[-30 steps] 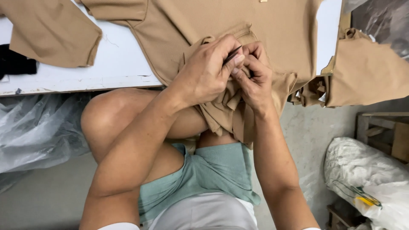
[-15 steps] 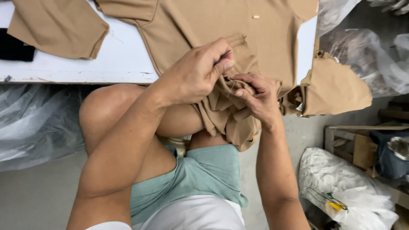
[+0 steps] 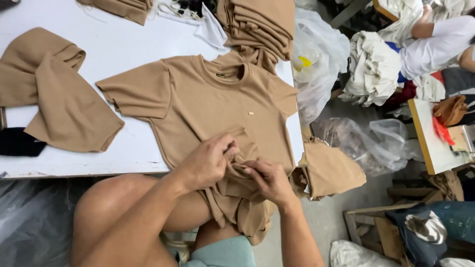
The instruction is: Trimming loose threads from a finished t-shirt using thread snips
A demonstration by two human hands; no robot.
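A tan t-shirt (image 3: 213,104) lies face up on the white table (image 3: 114,49), its lower part hanging over the near edge onto my lap. My left hand (image 3: 210,160) and my right hand (image 3: 269,180) both pinch the bunched hem of this shirt at the table's edge, fingers close together. A small pale tag shows on the shirt's chest.
Another tan garment (image 3: 54,94) lies crumpled at the left of the table. A stack of folded tan shirts (image 3: 262,22) sits at the far edge. Clear plastic bags (image 3: 316,59) and fabric piles crowd the floor to the right, where another person's sleeve (image 3: 435,39) shows.
The view has tilted up, showing the whole shirt and table. Both hands stay at the bunched hem, now spread slightly apart.
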